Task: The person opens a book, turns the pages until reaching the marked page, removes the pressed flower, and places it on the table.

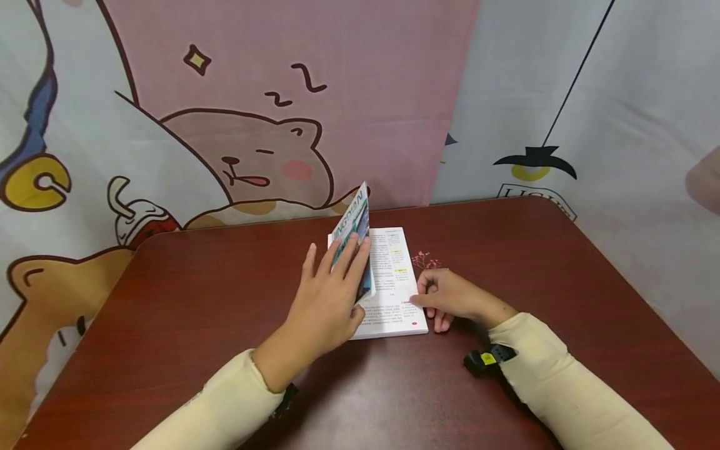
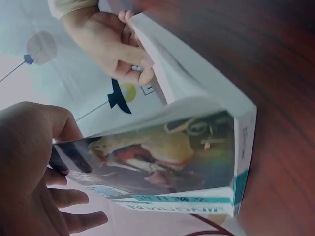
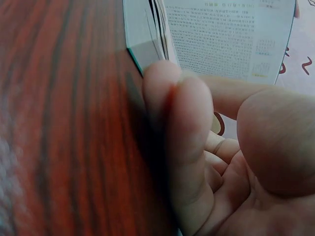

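Note:
A thick paperback book [image 1: 394,275] lies partly open on the table, with printed text on its right-hand page. Its picture cover [image 2: 162,152] stands raised at a steep tilt. My left hand [image 1: 329,297] holds this raised part by its free edge, fingers spread over the cover and thumb on the page side. At the right edge of the book, my right hand [image 1: 452,294] pinches the pages, thumb on top and the other fingers curled at the side. The right wrist view shows the thumb and a fingertip [image 3: 189,108] meeting near the book's corner.
A small pink flower sprig [image 1: 425,260] lies just beyond my right hand, its lower end hidden. The brown wooden table [image 1: 225,287] reaches back to a cartoon-printed cloth [image 1: 382,94]. A black strap device [image 1: 480,361] sits at the right wrist.

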Demonstrator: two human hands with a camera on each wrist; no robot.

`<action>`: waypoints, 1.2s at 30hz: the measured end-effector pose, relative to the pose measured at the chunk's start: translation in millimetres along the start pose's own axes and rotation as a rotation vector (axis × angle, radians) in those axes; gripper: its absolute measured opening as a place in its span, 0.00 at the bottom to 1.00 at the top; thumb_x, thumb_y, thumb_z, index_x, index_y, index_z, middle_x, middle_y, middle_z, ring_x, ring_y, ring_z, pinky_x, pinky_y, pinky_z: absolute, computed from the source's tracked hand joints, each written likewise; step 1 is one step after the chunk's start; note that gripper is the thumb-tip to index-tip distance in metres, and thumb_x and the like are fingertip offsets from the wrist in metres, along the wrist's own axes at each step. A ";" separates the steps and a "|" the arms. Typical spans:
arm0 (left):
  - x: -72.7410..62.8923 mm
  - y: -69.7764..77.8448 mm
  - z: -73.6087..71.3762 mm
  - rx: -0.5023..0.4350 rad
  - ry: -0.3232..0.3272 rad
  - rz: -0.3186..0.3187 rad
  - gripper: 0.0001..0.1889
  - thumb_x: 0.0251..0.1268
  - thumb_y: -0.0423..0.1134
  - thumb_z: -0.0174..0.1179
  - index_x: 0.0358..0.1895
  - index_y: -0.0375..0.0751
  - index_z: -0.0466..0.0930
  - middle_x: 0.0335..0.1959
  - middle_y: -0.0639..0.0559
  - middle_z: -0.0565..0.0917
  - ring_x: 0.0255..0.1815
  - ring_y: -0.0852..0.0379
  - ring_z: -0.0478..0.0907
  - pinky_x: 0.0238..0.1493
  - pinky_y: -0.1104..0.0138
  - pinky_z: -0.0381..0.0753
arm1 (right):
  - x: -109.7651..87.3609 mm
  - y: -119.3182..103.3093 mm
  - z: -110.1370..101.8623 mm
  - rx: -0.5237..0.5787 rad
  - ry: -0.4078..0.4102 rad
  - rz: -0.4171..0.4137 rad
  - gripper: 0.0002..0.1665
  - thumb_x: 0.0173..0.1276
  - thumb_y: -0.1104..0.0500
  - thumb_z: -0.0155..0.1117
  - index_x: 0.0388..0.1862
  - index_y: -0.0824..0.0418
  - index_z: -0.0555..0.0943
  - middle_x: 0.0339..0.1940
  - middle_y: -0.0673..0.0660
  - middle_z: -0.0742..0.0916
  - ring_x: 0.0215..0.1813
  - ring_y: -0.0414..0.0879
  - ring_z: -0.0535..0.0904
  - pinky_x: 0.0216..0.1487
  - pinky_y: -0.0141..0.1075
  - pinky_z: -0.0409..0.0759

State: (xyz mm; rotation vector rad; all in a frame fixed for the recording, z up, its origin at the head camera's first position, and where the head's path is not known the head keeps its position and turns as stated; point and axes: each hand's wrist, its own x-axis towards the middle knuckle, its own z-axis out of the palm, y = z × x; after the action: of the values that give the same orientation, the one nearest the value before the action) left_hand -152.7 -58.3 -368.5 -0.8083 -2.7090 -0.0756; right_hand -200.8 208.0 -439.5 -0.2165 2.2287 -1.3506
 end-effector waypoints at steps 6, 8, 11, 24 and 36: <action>9.7 15.4 11.8 0.007 -0.057 0.056 0.52 0.57 0.50 0.68 0.81 0.46 0.47 0.80 0.46 0.60 0.77 0.44 0.62 0.74 0.40 0.58 | -2.6 -2.1 -1.8 -0.006 -0.005 0.010 0.16 0.69 0.57 0.67 0.36 0.67 0.71 0.18 0.58 0.80 0.13 0.46 0.82 0.16 0.42 0.81; 12.7 19.4 16.7 0.017 -0.073 0.077 0.50 0.58 0.50 0.68 0.81 0.48 0.49 0.79 0.47 0.62 0.76 0.45 0.64 0.73 0.40 0.61 | -2.4 -2.2 -2.8 0.007 -0.018 0.005 0.15 0.69 0.58 0.66 0.37 0.67 0.72 0.19 0.58 0.80 0.14 0.46 0.82 0.17 0.42 0.82; 15.4 22.7 24.0 0.043 -0.092 0.110 0.48 0.58 0.51 0.67 0.81 0.51 0.52 0.78 0.49 0.64 0.74 0.47 0.66 0.72 0.41 0.64 | -0.7 -2.2 -3.9 0.045 -0.058 -0.008 0.13 0.69 0.61 0.65 0.40 0.68 0.71 0.20 0.59 0.80 0.15 0.46 0.83 0.20 0.43 0.84; 13.3 19.9 46.6 0.040 -0.237 0.238 0.39 0.62 0.47 0.62 0.78 0.57 0.60 0.76 0.48 0.67 0.72 0.45 0.69 0.64 0.47 0.75 | 1.7 -2.7 -10.4 0.011 -0.177 -0.024 0.13 0.69 0.65 0.62 0.45 0.70 0.69 0.23 0.59 0.81 0.18 0.47 0.84 0.22 0.43 0.85; 17.6 18.3 51.6 0.074 -0.370 0.284 0.37 0.65 0.55 0.59 0.77 0.60 0.60 0.75 0.53 0.67 0.75 0.48 0.66 0.67 0.48 0.73 | -2.1 -4.9 -19.1 -0.061 -0.142 -0.024 0.11 0.69 0.65 0.62 0.44 0.68 0.71 0.23 0.59 0.80 0.16 0.47 0.81 0.18 0.42 0.82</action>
State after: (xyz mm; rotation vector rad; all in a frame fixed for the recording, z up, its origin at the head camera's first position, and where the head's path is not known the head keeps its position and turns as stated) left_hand -171.2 -26.5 -412.8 -1.2833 -2.8717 0.2612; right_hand -209.3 221.3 -427.6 -0.3508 2.1560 -1.2402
